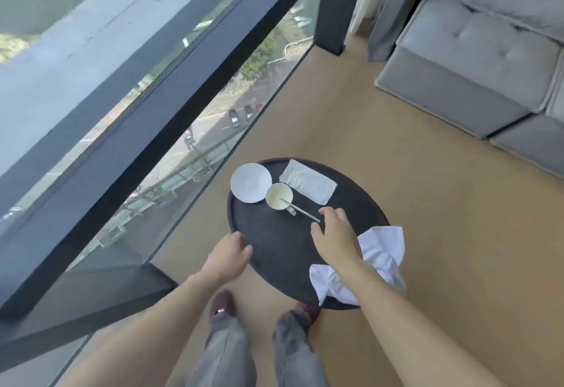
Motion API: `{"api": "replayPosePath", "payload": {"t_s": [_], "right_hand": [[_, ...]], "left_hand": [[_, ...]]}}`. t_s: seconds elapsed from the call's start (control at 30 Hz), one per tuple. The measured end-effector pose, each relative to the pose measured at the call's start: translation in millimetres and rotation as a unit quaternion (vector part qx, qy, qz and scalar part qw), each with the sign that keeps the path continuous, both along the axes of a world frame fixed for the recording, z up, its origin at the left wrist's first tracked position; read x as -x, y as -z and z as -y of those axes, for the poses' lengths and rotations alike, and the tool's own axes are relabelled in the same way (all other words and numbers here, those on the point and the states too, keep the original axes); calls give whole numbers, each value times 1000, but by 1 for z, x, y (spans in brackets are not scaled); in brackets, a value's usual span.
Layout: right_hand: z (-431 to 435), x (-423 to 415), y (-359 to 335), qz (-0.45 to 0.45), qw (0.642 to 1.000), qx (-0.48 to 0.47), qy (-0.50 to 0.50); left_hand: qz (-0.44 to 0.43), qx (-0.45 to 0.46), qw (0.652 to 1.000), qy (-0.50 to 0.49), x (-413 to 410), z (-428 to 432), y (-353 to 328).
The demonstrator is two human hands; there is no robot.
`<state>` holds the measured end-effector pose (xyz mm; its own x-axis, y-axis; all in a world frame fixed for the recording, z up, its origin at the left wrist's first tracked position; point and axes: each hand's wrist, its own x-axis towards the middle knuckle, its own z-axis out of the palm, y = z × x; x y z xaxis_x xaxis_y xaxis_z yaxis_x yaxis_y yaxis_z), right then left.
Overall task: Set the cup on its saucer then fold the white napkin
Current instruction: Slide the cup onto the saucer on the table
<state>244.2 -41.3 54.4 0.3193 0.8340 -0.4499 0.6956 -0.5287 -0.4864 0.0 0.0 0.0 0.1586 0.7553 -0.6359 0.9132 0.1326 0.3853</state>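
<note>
A white cup (278, 196) stands on the round black table (274, 234), just right of the empty white saucer (251, 182) and touching its rim. A metal spoon (302, 211) leans out of the cup toward me. The white napkin (381, 258) lies crumpled over the table's near right edge, partly under my right forearm. My right hand (334, 235) hovers open just short of the spoon's handle, holding nothing. At the table's left rim, my left hand (229, 257) has its fingers loosely curled on the edge.
A flat white paper napkin (308, 181) lies at the back of the table. A floor-to-ceiling window with a dark frame (146, 106) runs along the left. A grey sofa (476, 51) stands at the back right. My feet (222, 305) are under the table's near edge.
</note>
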Motion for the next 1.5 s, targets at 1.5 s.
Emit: {"api": "replayPosePath", "payload": {"t_s": [1.5], "right_hand": [[-41,-115,202,79,988,-112,68]], "left_hand": [[-110,-268,957,24,-43,-6,185]]}}
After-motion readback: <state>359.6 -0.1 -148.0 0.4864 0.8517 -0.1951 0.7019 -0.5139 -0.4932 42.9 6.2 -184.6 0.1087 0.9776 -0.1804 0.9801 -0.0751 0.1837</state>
